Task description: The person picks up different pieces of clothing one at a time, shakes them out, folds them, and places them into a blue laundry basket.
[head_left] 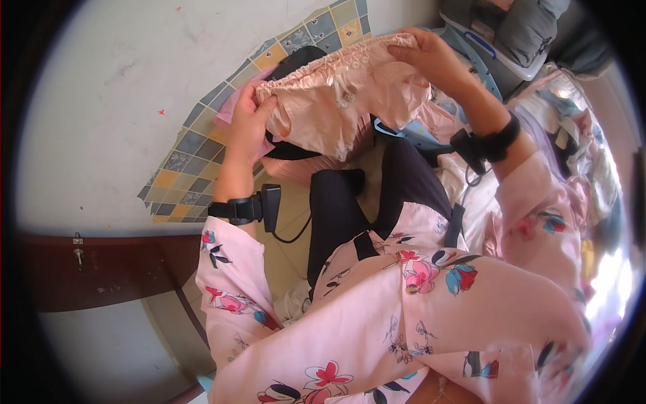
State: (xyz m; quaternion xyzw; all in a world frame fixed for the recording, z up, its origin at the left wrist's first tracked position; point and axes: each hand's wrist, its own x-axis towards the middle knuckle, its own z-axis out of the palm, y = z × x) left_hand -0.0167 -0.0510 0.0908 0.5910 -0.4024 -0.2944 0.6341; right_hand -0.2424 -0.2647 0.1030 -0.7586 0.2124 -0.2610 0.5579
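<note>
Peach shorts (346, 91) hang at 12 o'clock, waistband (309, 76) up, stretched btwn both hands. L hand (250, 121) pinches its 9 o'clock end, R hand (431, 57) its 2 o'clock end; hands well apart, each clamped on cloth. Black cuff (243, 210) on ea. wrist. Tiles (192, 143) at approx. 10, bin (499, 69) btwn 1 & 2, clothes pile (572, 145) nr 3.

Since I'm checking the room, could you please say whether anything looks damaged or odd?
Yes: the tile-patterned covering has a ragged edge against the white wall, as if torn. The held pink garment shows no obvious damage.
</note>
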